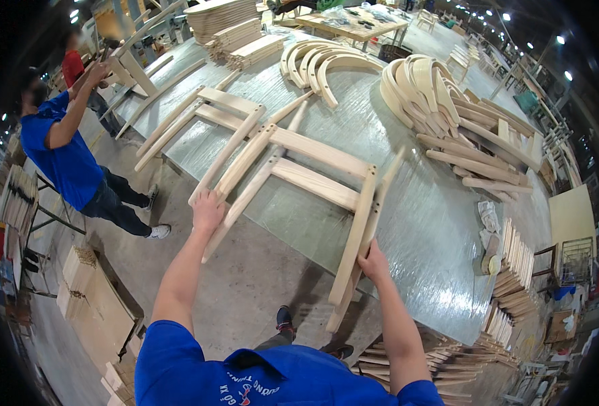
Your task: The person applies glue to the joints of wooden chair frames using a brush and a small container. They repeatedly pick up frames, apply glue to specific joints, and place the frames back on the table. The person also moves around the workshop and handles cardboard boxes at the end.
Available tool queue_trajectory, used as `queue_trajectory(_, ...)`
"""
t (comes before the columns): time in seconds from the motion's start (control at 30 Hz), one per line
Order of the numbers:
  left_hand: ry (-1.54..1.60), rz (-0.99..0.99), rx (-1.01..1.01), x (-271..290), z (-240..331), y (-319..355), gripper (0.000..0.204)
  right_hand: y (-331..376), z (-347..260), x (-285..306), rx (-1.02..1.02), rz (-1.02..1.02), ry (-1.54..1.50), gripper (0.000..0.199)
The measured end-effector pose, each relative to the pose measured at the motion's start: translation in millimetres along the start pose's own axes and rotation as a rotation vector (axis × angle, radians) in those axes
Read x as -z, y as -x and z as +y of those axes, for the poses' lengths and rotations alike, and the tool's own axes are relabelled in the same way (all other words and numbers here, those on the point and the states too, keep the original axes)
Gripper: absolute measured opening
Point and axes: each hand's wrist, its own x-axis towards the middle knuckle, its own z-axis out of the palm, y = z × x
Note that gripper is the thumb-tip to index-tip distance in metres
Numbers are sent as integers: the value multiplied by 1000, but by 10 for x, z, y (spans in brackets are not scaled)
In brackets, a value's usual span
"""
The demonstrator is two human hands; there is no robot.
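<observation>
A pale wooden chair frame [323,150] with two cross rails and long legs lies on the grey worktable [428,264], its legs reaching over the near edge. My left hand [209,211] is closed around its left leg. On the other side, my right hand [374,262] grips the lower part of the right leg, fingers partly hidden behind the wood. Dark holes show near the joints. Close by on the left rests a second chair frame [230,100] of similar shape.
Curved wooden pieces [323,64] and a heap of bent parts [418,88] cover the far side. Behind the frames stand stacked boards [225,24]. A co-worker in blue [62,155] lifts a wooden frame at left. Wood piles [512,260] sit by the right edge.
</observation>
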Motion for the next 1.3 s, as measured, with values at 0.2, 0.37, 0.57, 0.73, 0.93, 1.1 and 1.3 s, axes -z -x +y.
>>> queue_trajectory(0.2, -6, -44, -22, 89, -21, -6, 34, 6, -64, -102, -84, -29, 48, 73)
queue_trajectory(0.37, -26, -36, -30, 83, -49, 42, 35, 145, -177, 14, 92, 54, 190, 78)
queue_trajectory(0.57, -104, 9, 65, -242, 84, -21, 31, -120, -162, 89, 3, 33, 73, 62)
queue_trajectory(0.73, -117, 20, 16, -134, 87, 37, 32, 257, -174, 335, 67, -97, 137, 46)
queue_trajectory(0.93, -345, 98, 171, -42, 353, 157, 34, 1838, 695, 524, -87, 152, -273, 35)
queue_trajectory(1.1, -526, 216, -82, 12, 882, 628, 43, 3471, 1914, 653, -300, 602, -227, 27)
queue_trajectory(1.3, -190, 148, -393, -241, 2208, 2416, 47, 5596, 3076, 598, -1145, 1046, -165, 31)
